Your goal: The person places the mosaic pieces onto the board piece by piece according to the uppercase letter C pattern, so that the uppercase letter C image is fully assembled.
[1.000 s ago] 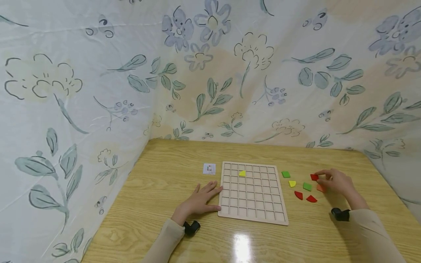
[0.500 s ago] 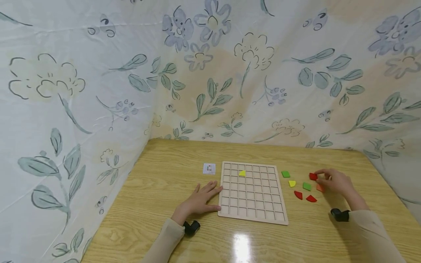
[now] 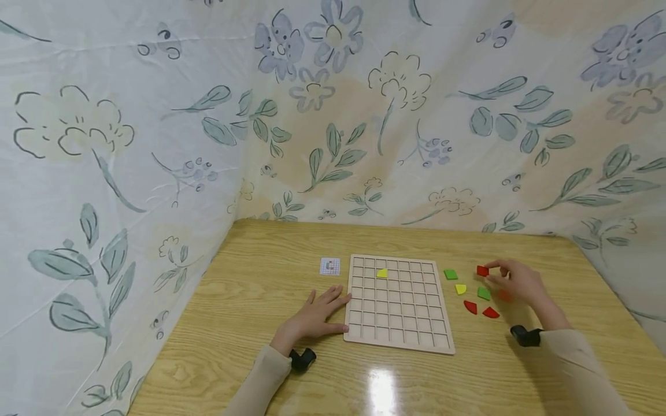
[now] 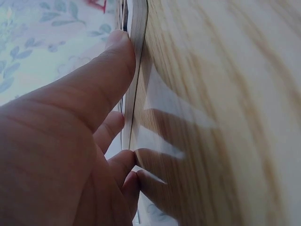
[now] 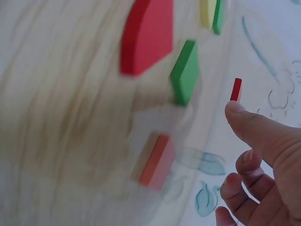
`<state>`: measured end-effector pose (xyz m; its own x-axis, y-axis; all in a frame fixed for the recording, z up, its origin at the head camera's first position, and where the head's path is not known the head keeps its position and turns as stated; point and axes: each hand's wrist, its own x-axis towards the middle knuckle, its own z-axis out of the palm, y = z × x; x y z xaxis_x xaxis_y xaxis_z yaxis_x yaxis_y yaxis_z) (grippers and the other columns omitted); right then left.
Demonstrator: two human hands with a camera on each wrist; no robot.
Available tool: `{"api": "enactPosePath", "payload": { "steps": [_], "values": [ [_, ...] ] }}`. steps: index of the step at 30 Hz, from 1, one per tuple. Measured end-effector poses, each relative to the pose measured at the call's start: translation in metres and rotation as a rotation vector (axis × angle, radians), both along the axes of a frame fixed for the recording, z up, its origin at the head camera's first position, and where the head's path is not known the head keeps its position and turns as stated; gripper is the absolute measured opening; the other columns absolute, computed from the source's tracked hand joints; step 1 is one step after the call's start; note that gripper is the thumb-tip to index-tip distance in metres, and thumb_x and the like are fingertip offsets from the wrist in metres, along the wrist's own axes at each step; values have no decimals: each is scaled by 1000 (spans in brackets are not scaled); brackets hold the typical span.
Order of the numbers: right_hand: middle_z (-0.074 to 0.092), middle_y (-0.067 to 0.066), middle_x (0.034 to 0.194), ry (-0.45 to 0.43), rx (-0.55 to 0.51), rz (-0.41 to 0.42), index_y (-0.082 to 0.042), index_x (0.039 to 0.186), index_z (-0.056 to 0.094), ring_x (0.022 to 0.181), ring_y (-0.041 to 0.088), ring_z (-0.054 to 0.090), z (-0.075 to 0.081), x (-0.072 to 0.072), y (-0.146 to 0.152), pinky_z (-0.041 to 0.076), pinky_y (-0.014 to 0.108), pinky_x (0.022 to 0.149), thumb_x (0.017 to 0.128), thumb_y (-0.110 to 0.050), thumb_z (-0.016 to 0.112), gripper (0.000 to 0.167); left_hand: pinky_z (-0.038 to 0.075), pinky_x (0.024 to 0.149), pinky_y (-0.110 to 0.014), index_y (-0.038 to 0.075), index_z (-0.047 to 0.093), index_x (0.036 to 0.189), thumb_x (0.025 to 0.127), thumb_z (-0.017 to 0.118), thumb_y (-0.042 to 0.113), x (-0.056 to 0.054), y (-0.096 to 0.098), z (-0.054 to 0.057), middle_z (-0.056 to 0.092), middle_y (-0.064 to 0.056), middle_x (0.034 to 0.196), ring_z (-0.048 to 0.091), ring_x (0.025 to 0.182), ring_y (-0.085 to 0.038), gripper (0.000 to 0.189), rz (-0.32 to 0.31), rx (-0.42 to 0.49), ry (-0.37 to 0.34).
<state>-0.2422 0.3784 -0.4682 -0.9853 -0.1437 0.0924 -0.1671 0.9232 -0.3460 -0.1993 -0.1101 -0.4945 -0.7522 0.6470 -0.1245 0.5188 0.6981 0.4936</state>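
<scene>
A wooden grid board lies on the table with one yellow piece in a cell near its top. My left hand rests flat on the table, its thumb against the board's left edge. My right hand is raised to the right of the board and pinches a small red piece, which shows edge-on at the thumb tip. Under and beside that hand lie loose pieces: two green, a yellow, two red and an orange.
A small printed card lies left of the board's top corner. Flowered cloth walls the table on the left, back and right. The wooden table has a bright glare spot near the front edge.
My right hand has lifted the red piece and carried it left and slightly up, towards the board, uncovering the orange piece. The left hand has stayed put.
</scene>
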Motion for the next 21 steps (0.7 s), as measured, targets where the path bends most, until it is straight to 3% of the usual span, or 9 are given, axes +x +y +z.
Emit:
{"api": "enactPosePath", "payload": {
  "steps": [10,21],
  "values": [
    [46,3,72,65,-28,23,-6,108,66,52,13,32,2,-9,-22,23,24,46,85,-21,67,27,3,111,-59,20,24,148,90,53,47,-1,1,4,13,-8,156,8,143,-27,71,3,-6,-5],
    [45,3,71,42,-73,63,-7,108,66,51,12,31,4,-15,-50,23,24,45,85,-22,67,27,3,111,-59,19,25,148,90,53,48,-1,2,5,13,-10,155,8,143,-28,71,0,-6,-4]
  ]
}}
